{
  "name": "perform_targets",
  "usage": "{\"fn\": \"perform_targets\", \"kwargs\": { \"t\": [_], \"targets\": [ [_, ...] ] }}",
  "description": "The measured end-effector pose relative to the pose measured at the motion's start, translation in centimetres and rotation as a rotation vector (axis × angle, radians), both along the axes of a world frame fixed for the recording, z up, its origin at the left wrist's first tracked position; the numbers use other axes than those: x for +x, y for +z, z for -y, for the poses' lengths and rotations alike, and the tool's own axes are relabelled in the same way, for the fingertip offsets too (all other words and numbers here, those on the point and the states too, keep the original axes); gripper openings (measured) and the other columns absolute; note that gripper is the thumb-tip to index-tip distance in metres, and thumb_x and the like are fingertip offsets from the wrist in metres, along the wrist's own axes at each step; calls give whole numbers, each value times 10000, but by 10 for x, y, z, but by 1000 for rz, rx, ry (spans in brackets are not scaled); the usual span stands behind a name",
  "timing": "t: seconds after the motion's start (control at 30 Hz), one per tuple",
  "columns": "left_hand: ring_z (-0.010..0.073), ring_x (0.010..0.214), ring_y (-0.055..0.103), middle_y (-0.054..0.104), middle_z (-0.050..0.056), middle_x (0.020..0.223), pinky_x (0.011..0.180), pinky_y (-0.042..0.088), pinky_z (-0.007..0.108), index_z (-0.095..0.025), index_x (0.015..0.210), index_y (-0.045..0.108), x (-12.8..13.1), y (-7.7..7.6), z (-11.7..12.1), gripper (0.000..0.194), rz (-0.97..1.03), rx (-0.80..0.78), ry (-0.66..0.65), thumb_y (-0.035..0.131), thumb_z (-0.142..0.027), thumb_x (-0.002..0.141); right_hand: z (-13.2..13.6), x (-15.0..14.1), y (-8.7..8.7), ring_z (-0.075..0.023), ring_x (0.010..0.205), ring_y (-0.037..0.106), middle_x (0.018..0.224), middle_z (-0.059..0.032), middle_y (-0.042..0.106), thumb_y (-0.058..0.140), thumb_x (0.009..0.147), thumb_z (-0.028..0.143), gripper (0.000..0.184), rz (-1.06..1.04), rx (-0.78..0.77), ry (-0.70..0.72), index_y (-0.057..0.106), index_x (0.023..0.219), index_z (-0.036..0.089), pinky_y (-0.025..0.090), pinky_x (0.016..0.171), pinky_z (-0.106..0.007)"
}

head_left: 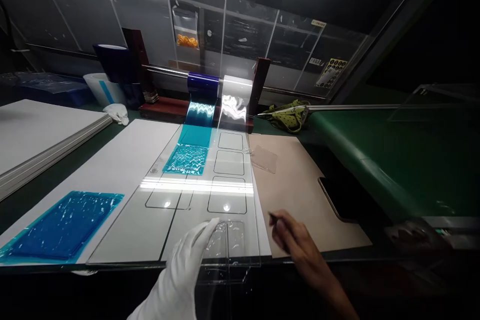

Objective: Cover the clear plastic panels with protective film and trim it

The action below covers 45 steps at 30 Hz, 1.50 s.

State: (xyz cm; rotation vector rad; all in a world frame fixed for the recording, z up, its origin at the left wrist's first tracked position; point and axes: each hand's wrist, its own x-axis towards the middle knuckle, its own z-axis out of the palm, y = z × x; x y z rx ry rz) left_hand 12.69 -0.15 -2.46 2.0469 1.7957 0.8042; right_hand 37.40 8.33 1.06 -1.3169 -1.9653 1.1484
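1. Because the clear plastic panel (225, 245) overhangs the near edge of the glass sheet (135, 235), we seem to steady it from the side: our gloved left hand (180, 270) has its fingers nearly straight and drawn together on its left edge, the underside of the grip hidden.
2. Our bare right hand (296, 240) is slightly blurred, its fingers curled closed on a small dark object (273, 217), pinched near the tip, perhaps for control; we cannot tell what it is.
3. Black outlines under the glass probably mark positions, and the teal film (195, 136) lies over some of them.
4. A rod between wooden posts carries the blue roll (202, 82) and clear roll (237, 85), presumably so both feed straight onto the glass.
5. As for containers, a clear bag (185, 22) on the upright panel behind holds orange bands or loops (187, 41). At our left, a blue film-covered stack (63, 227) rests on white board (123, 175).
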Motion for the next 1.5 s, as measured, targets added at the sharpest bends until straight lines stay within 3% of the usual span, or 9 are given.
{"fn": "perform_targets", "kwargs": {
  "t": [0.1,0.23,0.37,0.73,0.9,1.03,1.2,1.37,1.5],
  "targets": [
    [183,1203,535,529,2,1335,1031,453,359,-396,1479,149,7,6,3,640,-43,28,-84,294,-106,927,54,-12,9,-124,649,528,746,-16,561,314,985,475,409,-86,-118,122,620,948,206,444,630,-240],
    [212,1211,524,519,29,1339,1030,446,378,-360,1473,218,16,9,11,627,-18,51,-135,357,-117,912,92,-19,3,-146,703,532,792,-17,559,520,833,643,458,-85,-123,80,635,1017,240,471,667,-259],
    [237,1216,516,505,47,1347,1031,438,388,-346,1462,268,25,9,18,600,33,69,-157,416,-167,909,97,-16,-12,-117,647,461,778,14,507,798,473,675,646,-73,-160,125,582,880,222,440,537,-208],
    [225,1212,506,525,52,1302,1026,426,371,-330,1437,338,40,15,17,543,58,74,-281,363,-167,921,98,-12,-18,-107,634,364,669,49,390,739,230,801,793,-86,-101,101,399,647,219,384,506,-210],
    [253,1220,493,509,81,1303,1012,429,430,-307,1431,346,50,13,11,538,-8,72,-321,335,-154,916,99,-6,-16,-95,601,319,637,49,384,672,265,867,800,-175,-65,58,362,622,221,327,476,-212],
    [286,1188,505,502,115,1280,976,447,475,-272,1450,294,58,29,2,578,-38,69,-416,390,-187,886,101,0,-15,-100,589,319,624,43,382,584,331,928,796,-220,-34,35,350,617,223,341,477,-218],
    [348,1114,529,493,143,1248,861,499,480,-271,1468,179,68,45,-5,953,-71,45,-553,636,-572,689,112,11,-32,-123,644,388,710,10,437,530,416,943,780,-199,-50,-25,446,678,213,416,539,-230],
    [374,1159,449,396,158,1331,929,424,561,-256,1477,123,75,44,-2,1254,-167,96,-282,703,-708,460,111,22,-44,-117,609,374,696,33,399,538,605,865,663,-308,259,-230,416,750,229,375,527,-239],
    [393,1211,377,397,154,1319,1001,334,616,-222,1476,176,69,44,0,1224,-247,159,-146,755,-599,466,52,44,-29,-113,551,400,652,45,402,530,803,679,466,-100,483,-293,409,772,229,353,518,-241]
  ]
}}
